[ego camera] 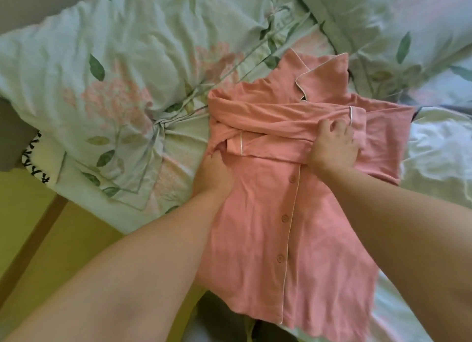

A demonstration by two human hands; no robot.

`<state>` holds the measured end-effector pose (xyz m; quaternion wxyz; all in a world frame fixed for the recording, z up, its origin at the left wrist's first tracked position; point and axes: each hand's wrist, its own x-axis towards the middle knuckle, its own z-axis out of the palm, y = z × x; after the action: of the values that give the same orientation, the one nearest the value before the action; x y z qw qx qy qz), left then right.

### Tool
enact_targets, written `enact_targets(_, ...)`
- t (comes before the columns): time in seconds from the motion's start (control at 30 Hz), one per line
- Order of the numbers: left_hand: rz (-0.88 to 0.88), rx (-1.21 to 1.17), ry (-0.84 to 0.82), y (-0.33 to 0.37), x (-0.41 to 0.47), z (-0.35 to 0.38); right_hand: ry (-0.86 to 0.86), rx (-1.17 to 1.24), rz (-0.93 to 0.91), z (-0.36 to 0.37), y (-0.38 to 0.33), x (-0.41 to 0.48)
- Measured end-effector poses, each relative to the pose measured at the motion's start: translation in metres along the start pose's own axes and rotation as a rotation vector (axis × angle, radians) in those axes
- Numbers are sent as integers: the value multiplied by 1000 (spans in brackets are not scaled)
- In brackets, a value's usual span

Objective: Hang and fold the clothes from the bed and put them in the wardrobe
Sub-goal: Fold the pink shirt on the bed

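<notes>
A pink button-front pyjama shirt (268, 214) with white piping lies flat on the bed, collar away from me, both sleeves folded across the chest. My left hand (213, 174) is at the shirt's left edge, its fingers tucked under the folded sleeve cuff and hidden by the cloth. My right hand (332, 144) lies on top of the folded sleeves at the right, fingers slightly bent and spread, pressing the cloth down.
A pale green floral duvet (115, 86) covers the bed, with a pillow (383, 17) at the back right. White crumpled bedding (439, 147) lies to the right. A yellow-green floor (30, 226) and the bed's wooden edge (33, 242) show at the left.
</notes>
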<state>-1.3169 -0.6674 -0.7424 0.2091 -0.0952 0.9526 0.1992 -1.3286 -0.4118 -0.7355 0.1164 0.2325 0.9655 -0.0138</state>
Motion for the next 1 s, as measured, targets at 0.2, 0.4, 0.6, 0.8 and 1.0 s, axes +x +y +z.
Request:
enact_targets(0.2, 126, 54, 36, 9, 1, 8, -81, -56, 140, 7, 41, 28)
enact_targets(0.4, 73, 177, 26, 15, 6, 12, 27, 74, 168, -11, 55, 46)
enact_targets(0.6, -10, 166, -1, 11, 6, 7, 206, 855, 280, -66, 70, 63)
enact_targets(0.8, -110, -34, 87, 2, 9, 0, 82, 1216, 531, -88, 90, 87)
enact_targets(1.0, -276, -562, 322, 22, 24, -5, -636, 1468, 706, -64, 98, 73)
